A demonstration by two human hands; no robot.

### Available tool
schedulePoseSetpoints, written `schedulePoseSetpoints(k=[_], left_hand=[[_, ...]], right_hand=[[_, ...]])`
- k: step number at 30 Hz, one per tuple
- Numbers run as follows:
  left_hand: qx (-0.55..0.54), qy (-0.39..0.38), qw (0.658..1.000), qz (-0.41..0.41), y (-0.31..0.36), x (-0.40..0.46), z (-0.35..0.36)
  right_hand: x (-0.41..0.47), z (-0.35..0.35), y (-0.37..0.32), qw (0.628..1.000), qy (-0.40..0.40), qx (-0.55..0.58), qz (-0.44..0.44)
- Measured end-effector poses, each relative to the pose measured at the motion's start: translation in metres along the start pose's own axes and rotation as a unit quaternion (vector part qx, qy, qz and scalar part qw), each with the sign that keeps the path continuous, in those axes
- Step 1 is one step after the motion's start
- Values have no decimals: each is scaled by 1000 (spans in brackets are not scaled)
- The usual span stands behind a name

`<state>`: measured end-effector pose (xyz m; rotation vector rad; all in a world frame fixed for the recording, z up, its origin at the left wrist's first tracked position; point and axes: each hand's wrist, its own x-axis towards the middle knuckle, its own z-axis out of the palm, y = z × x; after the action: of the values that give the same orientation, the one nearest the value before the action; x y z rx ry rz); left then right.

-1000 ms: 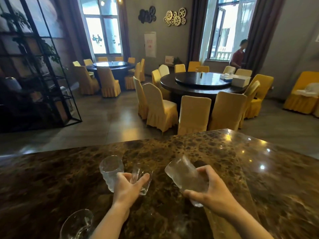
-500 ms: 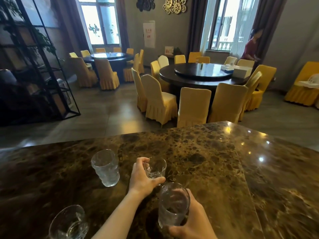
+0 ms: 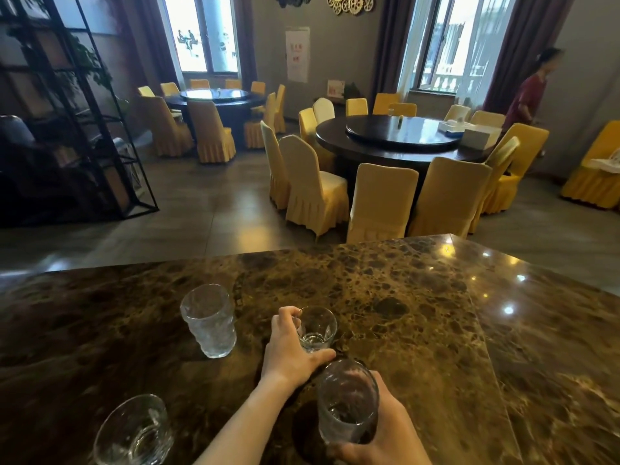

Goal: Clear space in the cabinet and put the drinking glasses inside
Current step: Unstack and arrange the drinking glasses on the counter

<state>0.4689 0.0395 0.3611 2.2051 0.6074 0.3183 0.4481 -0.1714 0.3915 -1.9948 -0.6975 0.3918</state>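
Observation:
Several clear drinking glasses are on or just above a dark marble counter (image 3: 419,297). My left hand (image 3: 292,350) wraps around a small clear glass (image 3: 317,328) standing on the counter. My right hand (image 3: 385,431) holds a taller textured glass (image 3: 347,401) upright near the bottom edge. Another tall textured glass (image 3: 209,320) stands alone to the left of my left hand. A wide glass (image 3: 134,431) sits at the bottom left, partly cut off. No cabinet is in view.
Beyond the counter's far edge lies a dining room with round dark tables (image 3: 399,135) and yellow-covered chairs (image 3: 379,203). A black metal shelf rack (image 3: 77,129) stands at the left. A person (image 3: 530,88) is by the right window.
My right hand has drawn its tall glass toward me and turned it upright. My left hand let go of the textured glass, which now stands alone, and kept the small glass on the counter.

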Motion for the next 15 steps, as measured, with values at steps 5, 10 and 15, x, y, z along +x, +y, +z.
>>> schedulePoseSetpoints(k=[5,10,15], left_hand=[[19,37,998,36,8,-49,-45],[103,98,984,104,-9,-115,-126],[212,111,969,62,-32,-130,-202]], right_hand=[[5,-44,-1,993,-58,-75,69],[71,-85,-49,981,46,-174,66],[143,-32,-101,950,-82,-301,4]])
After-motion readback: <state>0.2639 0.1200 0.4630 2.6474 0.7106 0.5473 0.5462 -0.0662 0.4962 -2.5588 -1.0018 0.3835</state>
